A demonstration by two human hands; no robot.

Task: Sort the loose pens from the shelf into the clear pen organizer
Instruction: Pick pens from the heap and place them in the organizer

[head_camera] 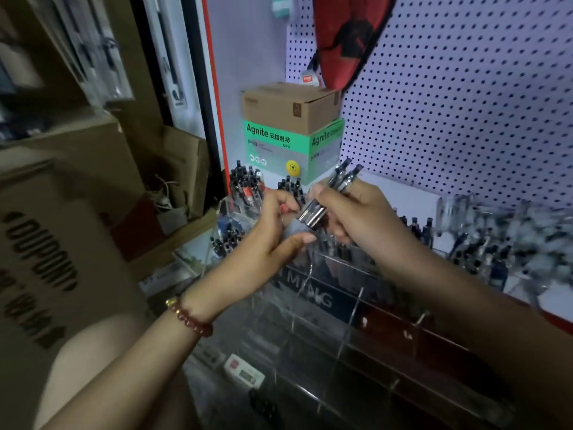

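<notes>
Above organizer (325,293), right hand (356,212) grips several pens (328,193), long axis tilted, lower ends down-left, tops up-right. Left hand (269,231) is just beside the lower ends, fingers curled; I cannot tell whether it holds anything. Compartments lie below, I judge.

We get a dim, bluish view, brightest on the white pegboard (449,103) at the back, while the cardboard boxes (62,243) on the left sink into murky brown shadow. Blur smears the loose pens (496,243) near the right edge into grey streaks. Pale glare lines run along the clear pen organizer (341,330). Straight lines bow towards the edges, and the lower corners go dark and soft.
</notes>
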